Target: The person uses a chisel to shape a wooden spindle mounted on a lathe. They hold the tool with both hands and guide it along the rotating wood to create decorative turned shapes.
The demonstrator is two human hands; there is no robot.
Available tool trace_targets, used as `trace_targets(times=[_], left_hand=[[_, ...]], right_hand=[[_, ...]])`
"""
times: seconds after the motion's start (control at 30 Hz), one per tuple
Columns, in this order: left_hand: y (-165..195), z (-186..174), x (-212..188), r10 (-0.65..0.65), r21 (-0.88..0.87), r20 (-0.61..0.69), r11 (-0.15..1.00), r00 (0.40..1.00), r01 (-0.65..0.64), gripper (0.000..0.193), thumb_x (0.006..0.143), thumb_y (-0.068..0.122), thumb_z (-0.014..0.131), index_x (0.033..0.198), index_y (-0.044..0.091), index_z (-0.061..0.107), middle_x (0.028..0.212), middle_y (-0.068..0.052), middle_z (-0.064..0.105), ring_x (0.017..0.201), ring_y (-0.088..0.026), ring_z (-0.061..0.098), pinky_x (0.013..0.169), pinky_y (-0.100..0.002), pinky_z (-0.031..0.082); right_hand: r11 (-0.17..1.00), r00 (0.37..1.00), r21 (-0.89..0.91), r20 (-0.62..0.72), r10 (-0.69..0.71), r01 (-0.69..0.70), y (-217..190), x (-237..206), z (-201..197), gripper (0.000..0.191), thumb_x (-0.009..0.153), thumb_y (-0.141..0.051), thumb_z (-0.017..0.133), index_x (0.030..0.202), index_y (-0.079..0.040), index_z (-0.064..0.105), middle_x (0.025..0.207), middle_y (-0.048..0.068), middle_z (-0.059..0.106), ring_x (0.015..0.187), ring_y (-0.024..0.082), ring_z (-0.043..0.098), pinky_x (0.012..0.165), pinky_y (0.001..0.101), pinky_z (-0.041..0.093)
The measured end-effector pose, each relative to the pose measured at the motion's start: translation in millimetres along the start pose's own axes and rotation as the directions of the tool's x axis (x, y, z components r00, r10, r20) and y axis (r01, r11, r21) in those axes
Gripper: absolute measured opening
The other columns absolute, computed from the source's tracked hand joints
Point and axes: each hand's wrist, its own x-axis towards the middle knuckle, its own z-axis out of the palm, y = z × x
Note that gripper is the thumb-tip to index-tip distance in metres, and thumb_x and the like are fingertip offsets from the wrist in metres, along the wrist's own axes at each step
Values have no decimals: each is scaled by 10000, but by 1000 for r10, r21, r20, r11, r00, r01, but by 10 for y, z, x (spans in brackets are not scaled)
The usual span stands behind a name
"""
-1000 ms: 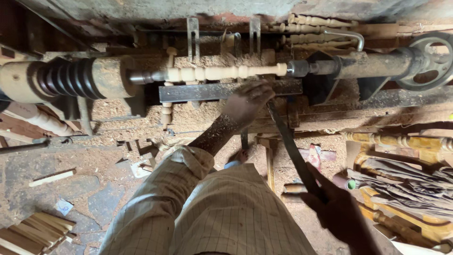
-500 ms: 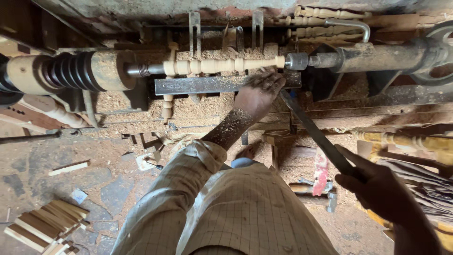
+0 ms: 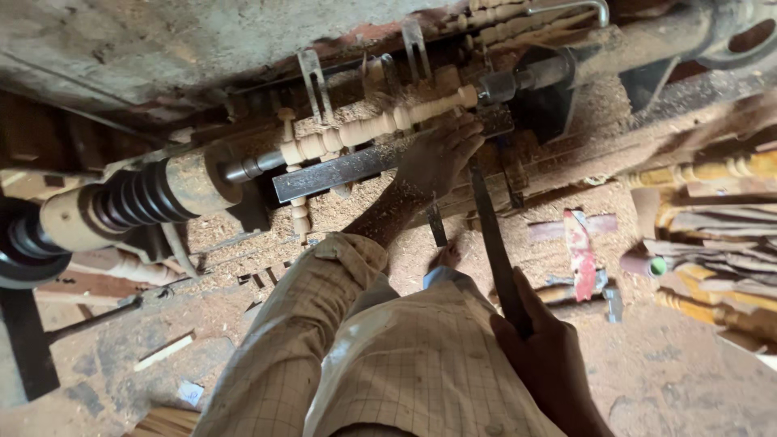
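The left hand (image 3: 441, 154) is pressing, fingers curled, on the long turning tool (image 3: 490, 235) at the metal tool rest (image 3: 340, 171). The right hand (image 3: 542, 348) is gripping its handle. The spindle (image 3: 372, 129), mounted between the lathe centres, now sits tilted in view; the grip is unchanged since earlier.

We are seeing yellow turned legs (image 3: 704, 171) lying at right, a red clamp (image 3: 579, 252) resting nearby, wood offcuts (image 3: 164, 353) lying lower left.
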Motion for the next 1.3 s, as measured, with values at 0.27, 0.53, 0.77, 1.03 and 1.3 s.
trace_targets(times=[0.27, 0.53, 0.77, 1.03, 1.3], left_hand=[[-46, -130, -268, -66, -144, 16, 987, 998, 67, 398, 988, 266, 638, 1322, 52, 664, 1431, -137, 620, 1374, -281, 578, 1147, -366, 469], [76, 50, -169, -348, -376, -8, 870, 937, 319, 294, 1107, 159, 557, 1377, 65, 625, 1477, -112, 617, 1390, -226, 599, 1223, -357, 476], [126, -98, -137, -256, -187, -159, 956, 953, 226, 215, 1030, 123, 657, 1224, 133, 748, 1309, -92, 717, 1249, -248, 683, 1060, -391, 597], [333, -180, 8, -436, -139, -341, 899, 833, 414, 216, 1076, 60, 650, 1218, 189, 749, 1297, -136, 732, 1075, -257, 764, 682, -305, 668], [373, -83, -20, -370, 89, -402, 895, 838, 438, 433, 1074, -74, 607, 1413, 187, 667, 1383, -112, 704, 1085, -213, 781, 650, -263, 663]], right_hand=[[995, 995, -31, 2, -95, 95, 162, 41, 94, 792, 822, -262, 779, 1549, -282, 466, 950, 85, 793, 733, 132, 733, 669, 329, 602], [994, 992, -101, 124, -38, 51, 384, 467, -553, 771, 845, -282, 836, 1543, -327, 510, 647, 61, 613, 463, 109, 504, 454, 310, 461], [967, 962, -221, 268, -62, 124, 422, 947, -1039, 804, 844, -259, 812, 1555, -377, 455, 524, 24, 599, 391, 133, 503, 392, 315, 481], [884, 924, -415, 379, -47, 215, 424, 1629, -1510, 798, 856, -334, 804, 1562, -367, 435, 522, 56, 618, 390, 146, 516, 420, 324, 520], [799, 901, -521, 430, -58, 300, 386, 2160, -1749, 570, 891, -406, 780, 1415, -237, 632, 604, 31, 659, 442, 154, 583, 489, 335, 533]])
